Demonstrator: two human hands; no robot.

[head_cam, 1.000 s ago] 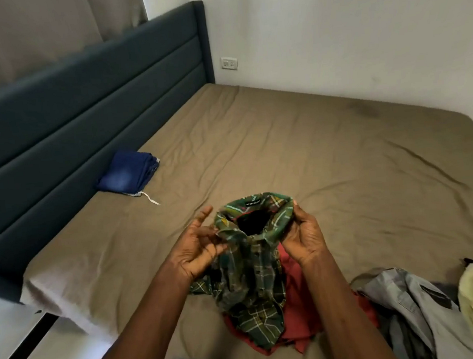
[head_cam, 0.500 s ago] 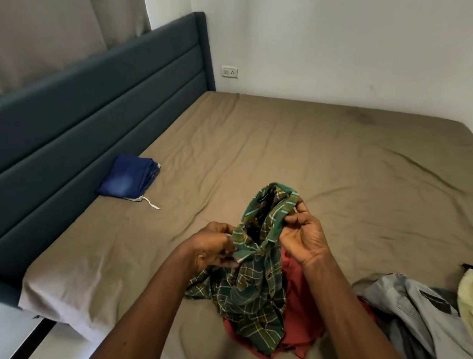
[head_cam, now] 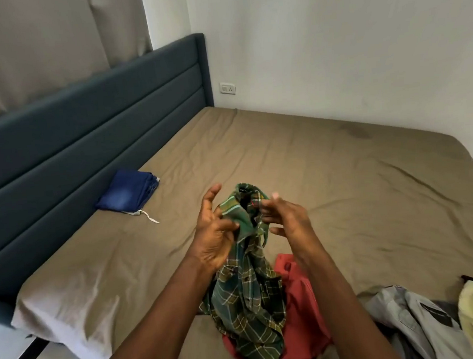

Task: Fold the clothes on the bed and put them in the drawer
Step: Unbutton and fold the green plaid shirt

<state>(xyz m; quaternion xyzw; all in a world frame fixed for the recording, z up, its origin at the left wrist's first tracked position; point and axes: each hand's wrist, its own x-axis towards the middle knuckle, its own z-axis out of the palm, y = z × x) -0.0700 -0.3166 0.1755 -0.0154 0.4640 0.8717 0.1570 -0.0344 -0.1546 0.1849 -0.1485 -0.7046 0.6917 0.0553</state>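
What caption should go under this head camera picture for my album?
Left hand and right hand hold a green plaid shirt by its collar above the bed.

The shirt (head_cam: pixel 249 301) is green plaid with yellow and white lines, the garment (head_cam: pixel 301 316) red, the jeans (head_cam: pixel 125 193) blue, the sheet (head_cam: pixel 330 185) olive-brown, the headboard (head_cam: pixel 82 129) dark teal.

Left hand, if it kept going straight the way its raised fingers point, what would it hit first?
Probably nothing near: the left hand, pinching the green plaid shirt, points away over the bed sheet toward the white wall. The folded blue jeans lie off to its left. Depth is unclear.
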